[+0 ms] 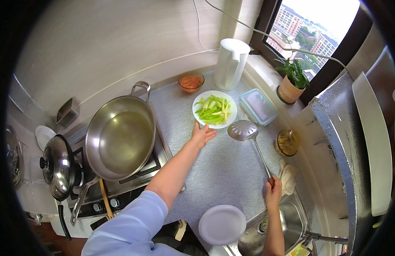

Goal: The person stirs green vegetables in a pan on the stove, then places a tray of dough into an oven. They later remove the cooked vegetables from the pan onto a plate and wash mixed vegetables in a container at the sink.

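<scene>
My left hand is at the near rim of a white plate, its fingers spread. One finger overlaps the rim, but I cannot tell whether it presses on it. Cut pieces of a pale green vegetable, perhaps celery, are heaped on this plate. Around the dark handle of a metal slotted skimmer my right hand is closed. The skimmer's round head is over the worktop, just right of the plate.
A wide steel wok with liquid in it stands on the gas hob at left, beside a lidded pan. Behind the plate are a glass bowl of reddish food and a white dispenser. A lidded container and sink lie right.
</scene>
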A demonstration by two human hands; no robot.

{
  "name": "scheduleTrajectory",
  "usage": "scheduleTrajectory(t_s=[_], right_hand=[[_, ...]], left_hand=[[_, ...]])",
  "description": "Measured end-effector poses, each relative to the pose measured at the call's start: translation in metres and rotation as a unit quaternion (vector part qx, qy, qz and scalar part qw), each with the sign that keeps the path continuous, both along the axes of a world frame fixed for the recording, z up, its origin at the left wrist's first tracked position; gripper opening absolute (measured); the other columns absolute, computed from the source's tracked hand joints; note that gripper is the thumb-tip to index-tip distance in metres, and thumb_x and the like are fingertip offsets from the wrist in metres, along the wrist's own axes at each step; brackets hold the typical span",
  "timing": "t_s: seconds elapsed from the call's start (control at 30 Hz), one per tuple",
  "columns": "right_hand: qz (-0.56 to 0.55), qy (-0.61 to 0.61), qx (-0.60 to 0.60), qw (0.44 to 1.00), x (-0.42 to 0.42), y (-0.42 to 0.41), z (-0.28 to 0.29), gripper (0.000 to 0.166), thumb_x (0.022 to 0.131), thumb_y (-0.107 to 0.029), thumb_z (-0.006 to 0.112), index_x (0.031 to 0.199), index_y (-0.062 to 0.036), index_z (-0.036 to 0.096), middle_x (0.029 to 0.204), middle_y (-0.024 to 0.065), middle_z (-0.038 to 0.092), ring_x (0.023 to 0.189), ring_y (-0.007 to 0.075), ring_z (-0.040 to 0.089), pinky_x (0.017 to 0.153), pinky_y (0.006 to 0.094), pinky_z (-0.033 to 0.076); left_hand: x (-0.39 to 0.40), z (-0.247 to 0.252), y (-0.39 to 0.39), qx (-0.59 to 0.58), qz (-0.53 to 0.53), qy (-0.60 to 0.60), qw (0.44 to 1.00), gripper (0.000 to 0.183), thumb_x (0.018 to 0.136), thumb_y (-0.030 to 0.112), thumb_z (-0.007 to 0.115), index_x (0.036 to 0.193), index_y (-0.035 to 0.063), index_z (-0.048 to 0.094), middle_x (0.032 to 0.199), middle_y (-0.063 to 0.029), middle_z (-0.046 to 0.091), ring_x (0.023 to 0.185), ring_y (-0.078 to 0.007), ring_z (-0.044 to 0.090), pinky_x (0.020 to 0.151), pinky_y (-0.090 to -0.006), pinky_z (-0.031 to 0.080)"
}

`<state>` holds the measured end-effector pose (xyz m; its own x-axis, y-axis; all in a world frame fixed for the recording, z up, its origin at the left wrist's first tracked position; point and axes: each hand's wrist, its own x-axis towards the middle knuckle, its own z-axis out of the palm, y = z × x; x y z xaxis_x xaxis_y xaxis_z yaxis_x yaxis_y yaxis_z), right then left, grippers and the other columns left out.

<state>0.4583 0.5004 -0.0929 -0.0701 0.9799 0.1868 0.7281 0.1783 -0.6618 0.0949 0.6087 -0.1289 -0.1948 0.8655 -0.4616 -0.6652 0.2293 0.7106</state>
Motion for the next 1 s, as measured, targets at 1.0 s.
scheduleTrajectory(t_s=[1.0], right_hand=[[0.012,-0.12,0.127,0.984,-0.012,0.043,0.003,0.045,0.075,-0.013,0.064,0.117,-0.0081,0.05,0.106,0.0134,0.053,0.096,0.0319,0.051,0.084,0.039,0.041]], left_hand=[[0.016,0.09,-0.39,-0.042,-0.106,0.22,0.969,0.031,0.092,0.008,0.043,0.123,0.006,0.045,0.101,-0.0106,0.062,0.08,-0.0118,0.061,0.069,-0.0219,0.049]])
